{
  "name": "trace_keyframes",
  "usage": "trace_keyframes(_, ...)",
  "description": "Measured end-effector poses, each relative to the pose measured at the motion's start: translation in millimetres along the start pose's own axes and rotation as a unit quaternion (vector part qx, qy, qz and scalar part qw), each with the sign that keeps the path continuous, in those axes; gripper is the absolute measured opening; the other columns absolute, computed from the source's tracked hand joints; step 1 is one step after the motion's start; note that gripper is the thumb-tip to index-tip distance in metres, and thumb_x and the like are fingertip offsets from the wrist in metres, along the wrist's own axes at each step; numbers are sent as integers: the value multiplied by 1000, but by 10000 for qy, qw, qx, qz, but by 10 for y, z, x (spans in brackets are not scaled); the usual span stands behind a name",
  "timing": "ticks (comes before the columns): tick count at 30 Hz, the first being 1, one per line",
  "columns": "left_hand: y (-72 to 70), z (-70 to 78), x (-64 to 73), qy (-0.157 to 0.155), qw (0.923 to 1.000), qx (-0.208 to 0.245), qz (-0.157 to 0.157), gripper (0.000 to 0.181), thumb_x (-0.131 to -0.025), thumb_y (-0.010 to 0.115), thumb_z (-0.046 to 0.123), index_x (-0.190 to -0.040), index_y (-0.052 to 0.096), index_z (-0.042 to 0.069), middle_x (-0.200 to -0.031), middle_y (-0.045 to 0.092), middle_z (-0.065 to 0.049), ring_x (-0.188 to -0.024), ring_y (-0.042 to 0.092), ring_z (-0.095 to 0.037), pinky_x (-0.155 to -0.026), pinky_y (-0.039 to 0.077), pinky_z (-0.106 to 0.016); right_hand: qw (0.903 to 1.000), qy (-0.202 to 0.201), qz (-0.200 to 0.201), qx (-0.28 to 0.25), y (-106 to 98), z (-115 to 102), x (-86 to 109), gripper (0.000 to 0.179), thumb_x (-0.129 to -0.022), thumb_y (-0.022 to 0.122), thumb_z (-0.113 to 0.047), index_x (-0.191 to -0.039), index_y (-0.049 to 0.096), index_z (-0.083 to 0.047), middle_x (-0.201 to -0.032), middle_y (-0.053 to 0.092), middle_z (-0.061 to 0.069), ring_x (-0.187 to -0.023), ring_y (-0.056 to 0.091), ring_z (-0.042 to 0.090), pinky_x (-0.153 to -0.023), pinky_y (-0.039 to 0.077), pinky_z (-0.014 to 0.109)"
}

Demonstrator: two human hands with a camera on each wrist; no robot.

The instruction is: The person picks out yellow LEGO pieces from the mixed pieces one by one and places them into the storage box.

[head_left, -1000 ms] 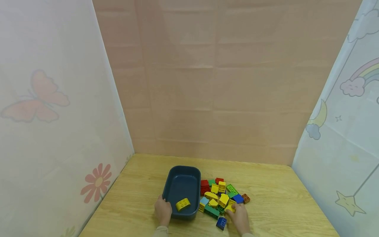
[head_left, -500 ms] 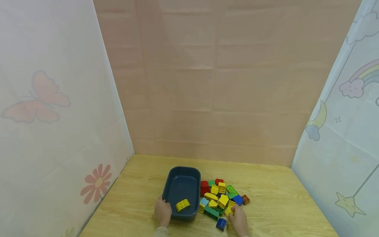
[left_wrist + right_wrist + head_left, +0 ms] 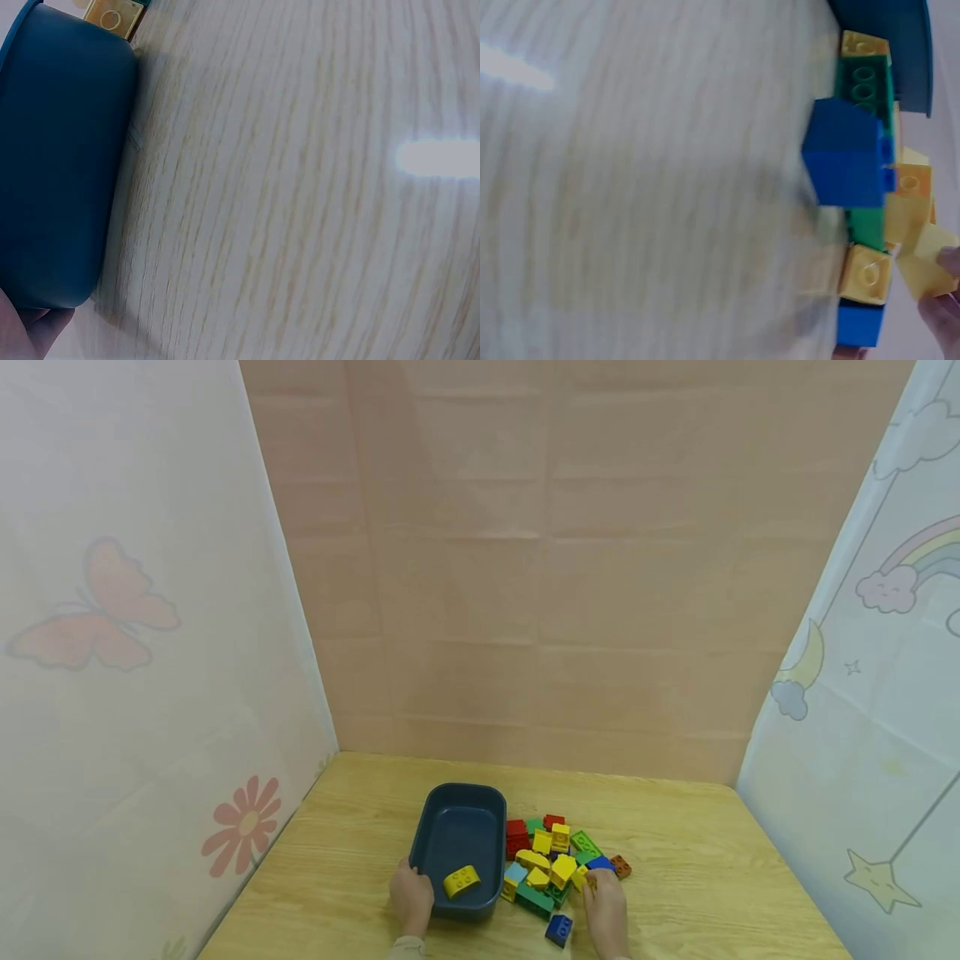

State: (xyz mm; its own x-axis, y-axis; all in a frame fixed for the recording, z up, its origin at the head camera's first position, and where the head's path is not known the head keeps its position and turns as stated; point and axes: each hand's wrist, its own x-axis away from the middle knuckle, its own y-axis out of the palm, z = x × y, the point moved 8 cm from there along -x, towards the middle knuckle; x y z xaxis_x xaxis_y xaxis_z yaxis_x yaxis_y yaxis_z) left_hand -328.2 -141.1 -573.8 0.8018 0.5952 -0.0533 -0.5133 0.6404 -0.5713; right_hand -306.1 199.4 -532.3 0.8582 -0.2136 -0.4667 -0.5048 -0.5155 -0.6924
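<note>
My left hand [image 3: 412,900] grips the left rim of a dark blue tray [image 3: 498,827]; its fingers [image 3: 49,330] show at the tray's corner in the left wrist view. A curved yellow toy brick [image 3: 461,881] lies inside, near the front. To the right is a pile of mixed toy bricks, and at its near right side my right hand [image 3: 606,914] pinches a yellow brick [image 3: 924,264] between thumb and fingers. In the head view that brick is mostly hidden by the hand. A blue sloped brick [image 3: 558,930] lies apart in front of the pile.
Red bricks [image 3: 517,838], a long green brick [image 3: 535,901] and several yellow ones sit close against the tray's right side. A brown brick [image 3: 621,866] marks the pile's right end. Fabric walls stand around the wooden table [image 3: 697,860].
My right hand has turned the yellow brick and drawn it slightly up against its fingers. The left hand keeps its hold on the tray, which stays in place.
</note>
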Motion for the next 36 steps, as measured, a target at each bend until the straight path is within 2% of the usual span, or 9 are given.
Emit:
trace_keyframes(3,-7,9,2,34,10000,39,-11,35,-74,52,-11,-109,53,-14,-96,61,-26,-87,59,-39,-68,48,-48,9978,-318,554,-178,-85,-118,-8,19,-64,71,10,-76,59,2,-76,55,9,-74,55,27,-64,48,40)
trace_keyframes(7,-14,17,8,60,10000,69,-17,34,-74,52,-11,-108,54,-14,-96,61,-26,-87,59,-39,-69,48,-48,9895,-786,1141,-405,-151,-265,-12,23,-60,73,12,-75,59,0,-75,55,6,-73,55,24,-61,49,38)
trace_keyframes(12,-10,15,9,41,10000,57,-54,34,-74,52,-11,-108,54,-14,-96,61,-27,-88,58,-40,-69,48,-49,9800,-1210,1463,-600,-188,-473,-8,27,-57,73,14,-76,60,0,-77,57,7,-75,55,24,-60,50,37)
trace_keyframes(17,-6,9,2,-33,9999,-13,-96,35,-75,52,-10,-110,52,-15,-97,61,-27,-87,59,-40,-68,48,-48,9740,-1513,1428,-901,-139,-690,11,27,-57,74,15,-77,61,1,-81,57,8,-76,56,24,-61,50,36)
trace_keyframes(24,-6,17,0,12,9999,-71,-75,36,-74,53,-9,-110,52,-14,-96,62,-25,-86,59,-38,-66,48,-47,9555,-2359,1411,-1072,29,-1020,99,29,-54,77,12,-73,61,-3,-80,56,5,-72,56,17,-59,49,24)
trace_keyframes(29,-13,18,1,27,10000,-29,-19,35,-74,53,-10,-109,53,-14,-94,62,-25,-85,60,-39,-64,49,-47,9461,-2803,1005,-1278,190,-1265,172,29,-55,75,14,-73,60,-5,-83,56,5,-73,56,16,-60,48,18)
trace_keyframes(36,-9,6,-3,6,10000,-38,-45,35,-74,52,-10,-109,54,-13,-96,62,-26,-86,59,-39,-65,48,-48,9474,-2820,386,-1466,386,-1430,246,24,-61,72,12,-74,61,-5,-83,56,2,-72,56,15,-60,49,20)
